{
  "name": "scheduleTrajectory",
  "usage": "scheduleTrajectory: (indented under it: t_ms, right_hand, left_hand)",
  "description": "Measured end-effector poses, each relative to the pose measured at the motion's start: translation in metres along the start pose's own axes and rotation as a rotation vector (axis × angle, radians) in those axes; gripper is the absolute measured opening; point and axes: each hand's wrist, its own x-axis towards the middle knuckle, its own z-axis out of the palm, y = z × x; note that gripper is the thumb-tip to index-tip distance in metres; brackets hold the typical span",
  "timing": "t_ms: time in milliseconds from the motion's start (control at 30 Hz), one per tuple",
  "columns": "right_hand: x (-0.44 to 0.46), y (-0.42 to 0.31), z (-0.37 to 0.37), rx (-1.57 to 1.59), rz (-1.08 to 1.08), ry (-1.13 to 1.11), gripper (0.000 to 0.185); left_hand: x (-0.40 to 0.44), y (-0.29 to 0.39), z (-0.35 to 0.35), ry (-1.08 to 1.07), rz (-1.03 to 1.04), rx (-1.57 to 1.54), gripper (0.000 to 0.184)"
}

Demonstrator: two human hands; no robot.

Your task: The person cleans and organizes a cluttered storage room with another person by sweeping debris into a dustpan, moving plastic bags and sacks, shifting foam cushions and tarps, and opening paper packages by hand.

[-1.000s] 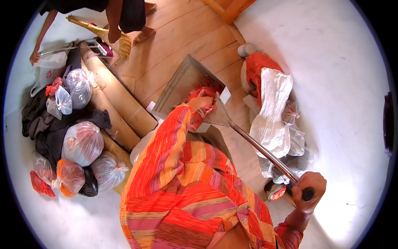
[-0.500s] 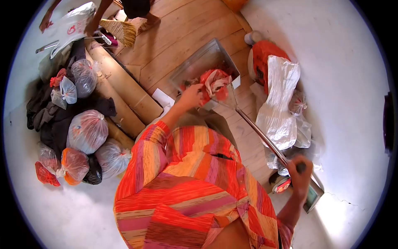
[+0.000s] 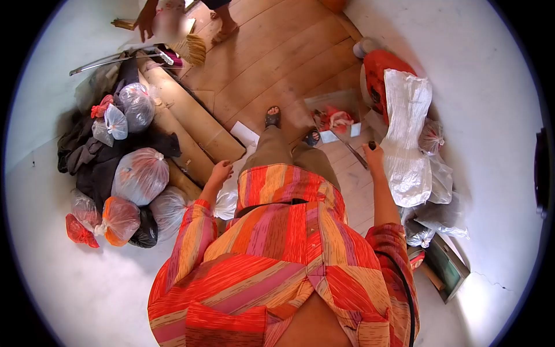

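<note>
The head view cuts off the other person at the top edge, leaving a hand and bare feet, with a blurred thing beside the hand too smeared to name. The dustpan is on the floor in front of the wearer's right foot, its edges blurred; the red rubbish in it is hard to make out. The right hand is closed around the dustpan's handle. The left hand is released, fingers loosely bent, near the cardboard.

Right grip holds the dustpan bearing red scraps
</note>
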Motion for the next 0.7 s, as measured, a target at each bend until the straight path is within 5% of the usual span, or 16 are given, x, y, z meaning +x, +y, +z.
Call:
scheduleTrajectory:
  t_ms: [100,233,333,367,500,700]
  right_hand:
    - [0.016,0.039,-0.008,-0.111,-0.063,0.100,0.032]
    - [0.034,0.108,-0.014,-0.273,-0.007,-0.036,0.044]
    - [0.033,0.149,-0.014,-0.293,-0.015,-0.103,0.041]
    - [0.029,0.152,-0.016,-0.268,0.012,-0.120,0.042]
    - [0.048,0.194,-0.009,-0.202,0.112,-0.069,0.033]
    - [0.032,0.090,-0.063,-0.250,0.195,0.136,0.046]
  left_hand:
    - [-0.016,-0.011,0.003,0.020,-0.088,0.069,0.038]
    - [-0.051,0.018,0.032,-0.037,-0.041,0.151,0.039]
    - [-0.055,0.028,0.045,0.021,0.166,0.443,0.032]
    - [-0.033,0.008,0.042,0.021,0.279,0.438,0.047]
    - [-0.037,0.024,0.047,0.069,0.236,0.316,0.051]
    - [-0.041,0.025,0.048,0.165,0.234,0.368,0.049]
